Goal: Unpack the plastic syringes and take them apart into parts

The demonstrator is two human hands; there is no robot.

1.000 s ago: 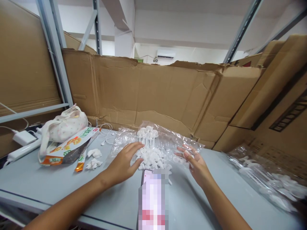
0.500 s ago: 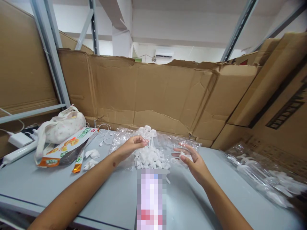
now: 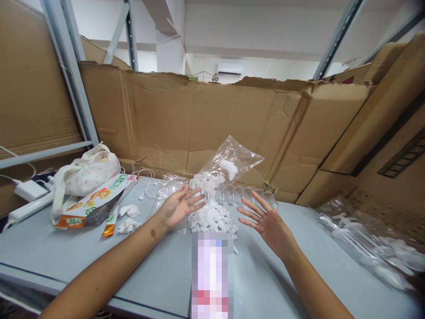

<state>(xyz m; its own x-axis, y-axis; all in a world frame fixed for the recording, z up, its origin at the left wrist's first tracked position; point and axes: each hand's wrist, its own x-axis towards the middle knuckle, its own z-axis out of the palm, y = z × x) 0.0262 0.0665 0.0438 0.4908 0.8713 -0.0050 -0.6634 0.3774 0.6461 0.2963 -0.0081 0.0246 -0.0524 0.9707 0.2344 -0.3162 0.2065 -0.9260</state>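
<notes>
My left hand (image 3: 181, 207) is open, palm up with fingers spread, just left of a pile of small white plastic pieces (image 3: 212, 218). On the pile's right, my right hand (image 3: 265, 220) is open too, fingers apart and holding nothing. Beyond the hands, a clear plastic bag (image 3: 244, 155) with a white piece inside stands out in front of the cardboard; whether it rests on anything I cannot tell. More white pieces (image 3: 204, 180) are heaped at the back of the pile. Several clear round plastic containers (image 3: 244, 193) lie in a row behind my right hand.
A blurred-out rectangular object (image 3: 212, 274) stands at the front. To the left are crumpled tissues (image 3: 129, 218), a snack box (image 3: 99, 199), a white cloth bag (image 3: 88, 170) and earphones (image 3: 142, 195). Bagged clear and white plastic parts (image 3: 365, 243) lie right. A cardboard wall (image 3: 212, 119) closes the back.
Both hands have opened and spread their fingers. My right hand has let go of the white pieces. The clear bag now shows higher up, against the cardboard, and the row of containers is uncovered.
</notes>
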